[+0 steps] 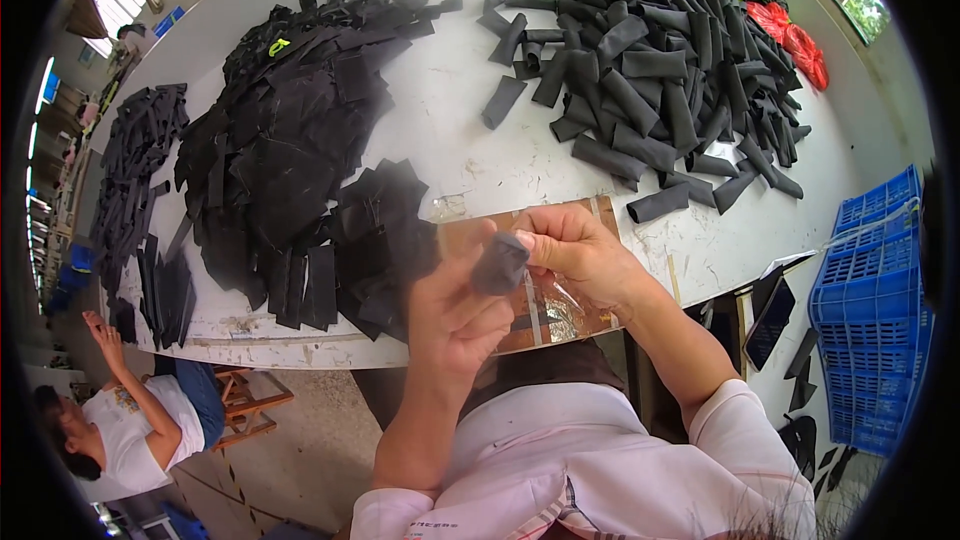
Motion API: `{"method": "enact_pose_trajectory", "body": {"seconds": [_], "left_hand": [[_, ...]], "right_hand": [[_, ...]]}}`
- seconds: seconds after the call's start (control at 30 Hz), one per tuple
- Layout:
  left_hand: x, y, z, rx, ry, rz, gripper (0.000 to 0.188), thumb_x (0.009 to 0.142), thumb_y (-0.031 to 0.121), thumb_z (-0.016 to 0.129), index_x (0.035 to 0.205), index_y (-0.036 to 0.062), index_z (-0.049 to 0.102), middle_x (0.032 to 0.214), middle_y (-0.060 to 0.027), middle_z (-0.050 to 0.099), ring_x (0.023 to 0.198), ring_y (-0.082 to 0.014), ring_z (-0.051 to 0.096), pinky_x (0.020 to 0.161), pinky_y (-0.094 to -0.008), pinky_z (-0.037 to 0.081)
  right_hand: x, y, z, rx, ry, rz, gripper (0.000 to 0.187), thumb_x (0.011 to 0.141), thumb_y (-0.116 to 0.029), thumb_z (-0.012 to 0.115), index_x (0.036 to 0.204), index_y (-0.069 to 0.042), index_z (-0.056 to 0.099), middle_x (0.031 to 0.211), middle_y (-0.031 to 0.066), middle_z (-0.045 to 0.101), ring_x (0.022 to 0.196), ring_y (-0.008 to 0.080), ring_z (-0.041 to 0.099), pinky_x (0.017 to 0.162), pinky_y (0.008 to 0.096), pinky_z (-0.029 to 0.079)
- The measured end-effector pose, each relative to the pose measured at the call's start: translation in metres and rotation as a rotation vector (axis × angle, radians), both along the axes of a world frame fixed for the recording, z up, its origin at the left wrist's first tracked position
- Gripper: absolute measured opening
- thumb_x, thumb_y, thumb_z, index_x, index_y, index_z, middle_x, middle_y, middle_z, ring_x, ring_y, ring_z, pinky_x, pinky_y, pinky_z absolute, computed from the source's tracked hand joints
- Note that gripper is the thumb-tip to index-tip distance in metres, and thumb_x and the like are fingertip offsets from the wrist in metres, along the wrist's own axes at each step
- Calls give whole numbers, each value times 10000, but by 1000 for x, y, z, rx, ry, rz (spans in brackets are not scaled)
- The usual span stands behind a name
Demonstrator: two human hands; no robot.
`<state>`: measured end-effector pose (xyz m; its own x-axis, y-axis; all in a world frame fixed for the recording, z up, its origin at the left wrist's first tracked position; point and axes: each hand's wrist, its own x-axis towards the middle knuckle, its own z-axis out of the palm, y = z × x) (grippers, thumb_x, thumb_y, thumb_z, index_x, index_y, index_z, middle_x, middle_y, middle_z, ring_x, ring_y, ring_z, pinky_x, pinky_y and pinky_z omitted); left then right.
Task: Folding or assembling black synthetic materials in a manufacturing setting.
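Observation:
Over the near edge of the white table, both hands hold a small black fabric piece [500, 266]. Its near end looks rounded and folded, like the end of a tube. My left hand [452, 312] has its fingers curled around the piece from the left and is slightly blurred. Thumb and fingers of my right hand [577, 248] pinch its upper right edge. Beneath the hands lies a brown board [518, 338] with strips of tape. Close to my left hand is a small stack of flat black fabric pieces [375, 230].
A large heap of flat black pieces [270, 170] covers the table's left side. Several black fabric tubes [640, 90] are piled at the far right, beside a red plastic bag [790, 40]. Blue crates [868, 310] stand at right. A seated person [140, 420] is at lower left.

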<state>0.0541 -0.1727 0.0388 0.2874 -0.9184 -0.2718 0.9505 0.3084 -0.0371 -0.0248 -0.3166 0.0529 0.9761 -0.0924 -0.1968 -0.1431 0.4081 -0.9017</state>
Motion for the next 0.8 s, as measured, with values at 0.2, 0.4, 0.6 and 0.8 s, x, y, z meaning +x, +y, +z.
{"method": "enact_pose_trajectory", "body": {"seconds": [0.2, 0.4, 0.6, 0.8], "left_hand": [[-1, 3, -8, -247, -116, 0, 242, 851, 90, 432, 1071, 19, 502, 844, -102, 588, 339, -25, 315, 306, -168, 218], [-20, -3, -3, 606, -1111, 309, 318, 835, 172, 545, 1089, -7, 479, 791, -51, 566, 567, -50, 487, 463, -153, 363], [-4, -7, 21, 453, -1775, 483, 127, 768, 42, 603, 877, -23, 596, 942, -121, 575, 868, -166, 524, 778, -268, 403], [-21, -5, 27, 263, -1294, 710, 104, 793, 46, 569, 870, -22, 550, 930, -123, 577, 854, -161, 531, 801, -285, 403]], "right_hand": [[9, -4, -21, -12, -73, 27, 247, 829, -272, 555, 730, -47, 539, 625, -37, 471, 571, 40, 401, 514, 183, 336], [4, -1, -40, 61, -51, -4, 242, 841, -258, 538, 715, -52, 528, 608, -29, 465, 561, 53, 401, 508, 197, 325], [-3, -7, -18, -410, -89, -118, 273, 842, -283, 518, 768, -22, 541, 652, 20, 497, 597, 93, 449, 520, 232, 357], [-6, 1, 32, -1470, -576, -187, 226, 695, -201, 620, 822, -32, 539, 670, 77, 465, 636, 250, 501, 483, 346, 387]]}}
